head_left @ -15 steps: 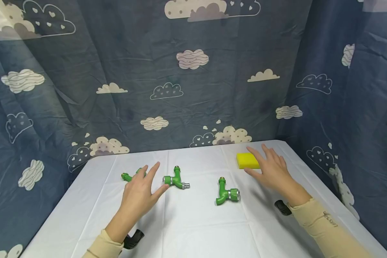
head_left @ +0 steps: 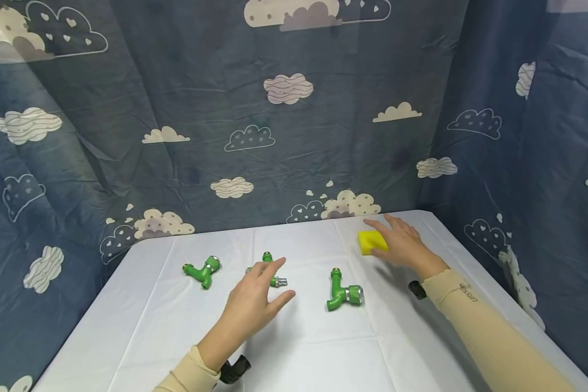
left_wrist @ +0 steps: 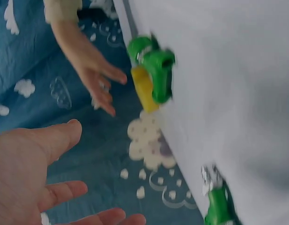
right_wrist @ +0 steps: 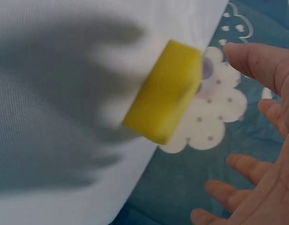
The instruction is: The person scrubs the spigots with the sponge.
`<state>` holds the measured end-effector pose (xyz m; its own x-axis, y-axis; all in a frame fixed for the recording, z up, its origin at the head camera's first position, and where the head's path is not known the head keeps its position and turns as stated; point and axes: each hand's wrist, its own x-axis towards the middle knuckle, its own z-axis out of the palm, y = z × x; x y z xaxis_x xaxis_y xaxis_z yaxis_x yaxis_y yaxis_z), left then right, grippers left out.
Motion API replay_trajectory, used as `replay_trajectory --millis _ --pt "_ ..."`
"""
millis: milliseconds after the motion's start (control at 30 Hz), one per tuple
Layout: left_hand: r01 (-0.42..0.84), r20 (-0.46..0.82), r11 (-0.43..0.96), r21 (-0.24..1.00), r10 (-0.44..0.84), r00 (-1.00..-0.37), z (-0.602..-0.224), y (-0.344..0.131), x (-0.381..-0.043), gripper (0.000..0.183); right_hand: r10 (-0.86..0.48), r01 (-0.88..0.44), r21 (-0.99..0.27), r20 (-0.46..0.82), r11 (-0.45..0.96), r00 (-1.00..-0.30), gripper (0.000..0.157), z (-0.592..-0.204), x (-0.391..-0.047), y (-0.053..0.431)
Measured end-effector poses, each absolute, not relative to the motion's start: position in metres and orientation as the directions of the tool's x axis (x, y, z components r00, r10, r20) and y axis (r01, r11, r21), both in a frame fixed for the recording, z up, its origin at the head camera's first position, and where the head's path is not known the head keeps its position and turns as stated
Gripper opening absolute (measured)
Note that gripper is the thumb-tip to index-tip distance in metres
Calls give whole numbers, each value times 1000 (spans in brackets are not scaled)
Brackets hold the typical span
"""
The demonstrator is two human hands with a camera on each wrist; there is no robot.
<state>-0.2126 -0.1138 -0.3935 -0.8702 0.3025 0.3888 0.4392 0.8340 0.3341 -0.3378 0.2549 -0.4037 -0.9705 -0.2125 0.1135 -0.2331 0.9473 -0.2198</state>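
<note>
A yellow sponge (head_left: 369, 243) lies on the white table toward the back right. My right hand (head_left: 404, 246) hovers at its right side, fingers spread; the right wrist view shows a gap between the fingers and the sponge (right_wrist: 165, 93). Held over the table left of centre, my left hand (head_left: 250, 299) has loosely spread fingers and nothing in its grip. It partly covers the middle green tap (head_left: 268, 257) in the head view. Another green tap (head_left: 340, 294) lies between the hands, its ribbed knob to the right. A third green tap (head_left: 202, 271) rests at the left.
A white cloth (head_left: 313, 359) covers the table. Dark blue cloud-print curtains (head_left: 201, 81) enclose the back and both sides, close to the table's edges. A black wrist mount (head_left: 235, 370) hangs below the left wrist.
My left hand has moved right, uncovering the left tap and now overlapping the middle one. My right hand has shifted left and slightly away from me, nearer the sponge.
</note>
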Motion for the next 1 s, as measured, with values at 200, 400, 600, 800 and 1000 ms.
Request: replay_trajectory --millis 200,400,600,800,1000 --pt "534 371 792 295 420 -828 -407 -84 -214 64 -221 -229 -204 65 952 -973 81 -416 -356 257" --pt "603 365 766 225 507 -781 -420 -58 -219 62 -211 -210 -211 17 955 -977 80 -427 -372 255" --pt "635 338 748 194 556 -759 -431 -36 -225 61 -193 -183 -224 -24 957 -981 78 -438 -382 250" --pt "649 332 740 175 576 -747 -437 -24 -229 57 -202 -191 -221 -27 956 -979 75 -440 -384 249" --pt "660 339 730 178 584 -737 -441 -20 -230 57 -202 -192 -216 -26 957 -979 72 -443 -387 247"
